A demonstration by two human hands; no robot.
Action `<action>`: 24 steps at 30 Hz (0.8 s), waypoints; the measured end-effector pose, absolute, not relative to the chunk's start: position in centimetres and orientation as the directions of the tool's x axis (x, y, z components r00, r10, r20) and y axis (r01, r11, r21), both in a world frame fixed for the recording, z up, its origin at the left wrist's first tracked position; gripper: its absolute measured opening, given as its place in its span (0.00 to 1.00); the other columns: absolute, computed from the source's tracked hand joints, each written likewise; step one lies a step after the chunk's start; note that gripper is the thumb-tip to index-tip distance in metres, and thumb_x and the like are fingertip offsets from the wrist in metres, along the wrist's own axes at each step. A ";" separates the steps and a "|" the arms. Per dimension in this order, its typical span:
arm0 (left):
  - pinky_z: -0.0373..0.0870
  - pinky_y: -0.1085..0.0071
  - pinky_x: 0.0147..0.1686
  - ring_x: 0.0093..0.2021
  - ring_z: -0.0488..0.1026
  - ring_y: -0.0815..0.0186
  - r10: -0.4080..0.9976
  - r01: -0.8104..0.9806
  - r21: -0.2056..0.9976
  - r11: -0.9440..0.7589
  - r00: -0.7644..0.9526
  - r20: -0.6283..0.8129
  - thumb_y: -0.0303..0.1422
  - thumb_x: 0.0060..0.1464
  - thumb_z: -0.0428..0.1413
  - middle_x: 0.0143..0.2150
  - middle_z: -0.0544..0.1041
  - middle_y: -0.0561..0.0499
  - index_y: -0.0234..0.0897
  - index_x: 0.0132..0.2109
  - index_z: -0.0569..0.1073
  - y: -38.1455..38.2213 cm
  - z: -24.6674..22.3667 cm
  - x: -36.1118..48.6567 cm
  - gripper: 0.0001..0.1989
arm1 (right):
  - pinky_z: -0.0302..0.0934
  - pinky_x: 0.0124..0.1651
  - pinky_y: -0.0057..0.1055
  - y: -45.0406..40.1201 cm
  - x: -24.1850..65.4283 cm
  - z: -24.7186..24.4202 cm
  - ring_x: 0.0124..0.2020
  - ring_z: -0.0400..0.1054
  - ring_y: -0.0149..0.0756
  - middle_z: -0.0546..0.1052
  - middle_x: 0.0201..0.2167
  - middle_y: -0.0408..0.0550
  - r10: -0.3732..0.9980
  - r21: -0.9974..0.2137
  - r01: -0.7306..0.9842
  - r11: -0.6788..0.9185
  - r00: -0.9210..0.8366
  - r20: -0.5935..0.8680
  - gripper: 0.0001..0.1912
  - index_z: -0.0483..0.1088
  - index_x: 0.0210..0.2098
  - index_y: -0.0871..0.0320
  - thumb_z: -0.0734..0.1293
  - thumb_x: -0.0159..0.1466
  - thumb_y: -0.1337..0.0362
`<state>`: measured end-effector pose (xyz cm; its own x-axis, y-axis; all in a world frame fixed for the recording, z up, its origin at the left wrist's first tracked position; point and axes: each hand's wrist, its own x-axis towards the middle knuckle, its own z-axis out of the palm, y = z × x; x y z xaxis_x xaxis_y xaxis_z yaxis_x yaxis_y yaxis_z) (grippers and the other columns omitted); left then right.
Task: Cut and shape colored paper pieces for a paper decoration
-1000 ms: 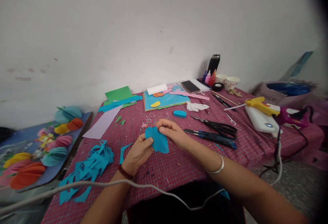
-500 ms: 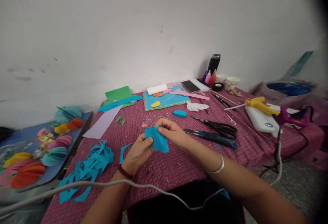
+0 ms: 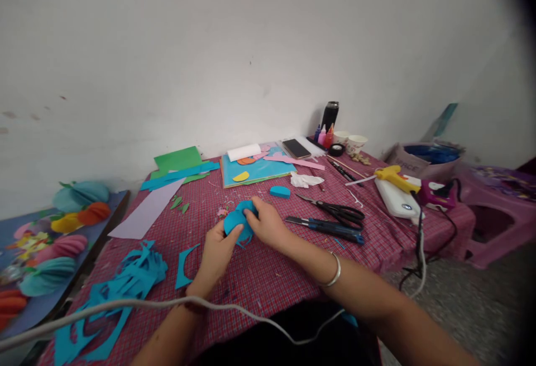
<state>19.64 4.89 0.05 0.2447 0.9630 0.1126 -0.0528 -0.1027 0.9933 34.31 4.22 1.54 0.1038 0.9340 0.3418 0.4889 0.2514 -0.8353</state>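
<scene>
Blue paper circles (image 3: 233, 222) are held between my two hands above the checked tablecloth. My left hand (image 3: 220, 243) pinches them from the left, thumb on the front face. At their right edge my right hand (image 3: 264, 222) grips the paper between thumb and fingers. The sheets look fanned or bent, and their number is hidden. A cut blue paper scrap (image 3: 184, 265) lies just left of my left hand. Beyond my right hand rests a stack of folded blue half circles (image 3: 280, 191), with black scissors (image 3: 335, 211) and a blue utility knife (image 3: 326, 229) to its right.
A heap of blue paper offcuts (image 3: 125, 282) covers the front left. Paper pumpkins (image 3: 48, 277) sit on a blue board at far left. A yellow glue gun (image 3: 397, 178) lies on a white power bank (image 3: 396, 198) at right. A white cable (image 3: 167, 302) crosses before my forearms.
The paper has turned from a bunched, folded shape to rounder faces showing toward me. Both hands still hold it. The whole view has shifted, so the table sits further left.
</scene>
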 end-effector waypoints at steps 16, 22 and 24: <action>0.67 0.72 0.25 0.25 0.70 0.68 0.940 -0.410 0.858 0.310 0.268 -0.212 0.38 0.39 0.66 0.27 0.76 0.51 0.32 0.32 0.73 5.5 0.7 19.7 0.15 | 0.65 0.46 0.40 16.9 44.3 5.9 0.44 0.69 0.39 0.71 0.48 0.53 0.943 -0.144 0.989 -0.014 0.061 0.327 0.16 0.65 0.51 0.63 0.62 0.66 0.62; 0.66 0.73 0.27 0.23 0.67 0.71 0.932 -0.412 0.869 0.273 0.336 -0.134 0.38 0.41 0.65 0.23 0.74 0.52 0.31 0.29 0.74 5.1 0.4 19.8 0.14 | 0.65 0.48 0.43 18.2 43.8 3.4 0.47 0.68 0.40 0.70 0.49 0.53 0.962 -0.183 0.983 0.027 0.025 0.273 0.16 0.66 0.50 0.62 0.63 0.65 0.61; 0.67 0.73 0.29 0.24 0.68 0.72 0.926 -0.408 0.870 0.279 0.356 -0.130 0.37 0.40 0.66 0.23 0.75 0.52 0.31 0.28 0.75 5.1 0.4 19.8 0.13 | 0.61 0.50 0.43 18.0 43.7 3.4 0.48 0.66 0.43 0.71 0.47 0.59 0.969 -0.229 0.972 0.051 0.007 0.246 0.13 0.69 0.44 0.66 0.65 0.64 0.64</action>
<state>19.77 5.11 0.41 0.3557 0.9256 -0.1297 -0.4077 0.2785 0.8696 43.68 17.99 3.36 0.0069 0.9692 0.2461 0.9722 0.0511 -0.2286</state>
